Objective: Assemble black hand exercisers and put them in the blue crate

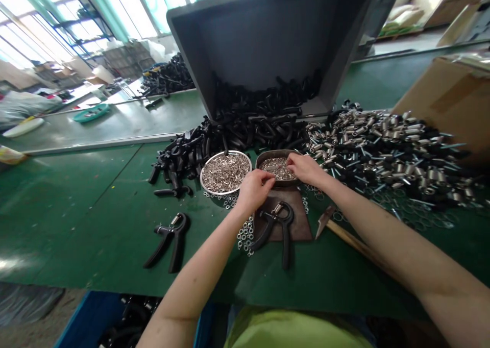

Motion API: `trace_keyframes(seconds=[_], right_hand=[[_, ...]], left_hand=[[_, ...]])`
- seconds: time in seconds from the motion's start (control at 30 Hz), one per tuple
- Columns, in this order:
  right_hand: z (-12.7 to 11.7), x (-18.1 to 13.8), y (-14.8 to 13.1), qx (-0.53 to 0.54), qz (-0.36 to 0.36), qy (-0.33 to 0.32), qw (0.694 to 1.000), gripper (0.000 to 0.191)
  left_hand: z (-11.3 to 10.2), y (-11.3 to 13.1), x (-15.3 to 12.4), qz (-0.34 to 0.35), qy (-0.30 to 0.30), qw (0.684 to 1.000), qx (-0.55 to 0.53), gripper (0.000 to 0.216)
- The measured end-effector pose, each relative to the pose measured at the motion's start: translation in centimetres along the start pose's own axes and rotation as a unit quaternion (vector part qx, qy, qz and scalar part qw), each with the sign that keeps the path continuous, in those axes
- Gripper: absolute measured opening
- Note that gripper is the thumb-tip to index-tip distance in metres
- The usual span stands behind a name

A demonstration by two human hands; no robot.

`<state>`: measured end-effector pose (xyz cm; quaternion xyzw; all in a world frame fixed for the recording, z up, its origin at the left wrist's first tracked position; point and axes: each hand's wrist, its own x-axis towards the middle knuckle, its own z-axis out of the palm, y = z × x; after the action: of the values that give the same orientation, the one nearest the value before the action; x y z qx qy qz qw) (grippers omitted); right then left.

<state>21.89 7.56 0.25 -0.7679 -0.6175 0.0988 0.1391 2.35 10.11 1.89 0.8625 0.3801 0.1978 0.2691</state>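
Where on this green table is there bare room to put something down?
Bare green table lies left of the loose hand gripper, and a strip runs along the near edge below the brown mat. Crowded: around the silver bowl and dark bowl, the black handle pile and the metal parts at right.

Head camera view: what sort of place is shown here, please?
Most likely a factory assembly bench. Black plastic handles spill from a tipped grey bin, silvery spring-like parts lie heaped on the green table, and a steel bowl holds small metal pieces.
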Motion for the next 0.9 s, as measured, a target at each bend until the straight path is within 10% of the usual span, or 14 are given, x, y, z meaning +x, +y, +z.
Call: trace_keyframes(seconds=[0.2, 0.5, 0.77, 0.9], right_hand=[[-0.4, -2.5, 0.8, 0.203, 0.018, 0.044, 0.978, 0.015], [-0.1, -6.5, 0.3, 0.348, 0.036, -0.002, 0.937, 0.012], [3.0, -7.7, -1.4, 0.291, -0.073, -0.042, 0.953, 0.005], [3.2, -7.5, -1.6, 0.256, -0.085, -0.040, 0.962, 0.004]], left_hand=[[3.2, 0.7, 7.7, 0.004, -0.148, 0.976, 0.162, 0.016], [4.5, -0.1, 8.3, -0.008, -0.126, 0.986, 0.108, 0.016], [2.7, -0.6, 6.1, -0.039, -0.066, 0.995, -0.071, 0.014], [1.4, -1.2, 3.2, -0.114, -0.048, 0.925, -0.359, 0.007]])
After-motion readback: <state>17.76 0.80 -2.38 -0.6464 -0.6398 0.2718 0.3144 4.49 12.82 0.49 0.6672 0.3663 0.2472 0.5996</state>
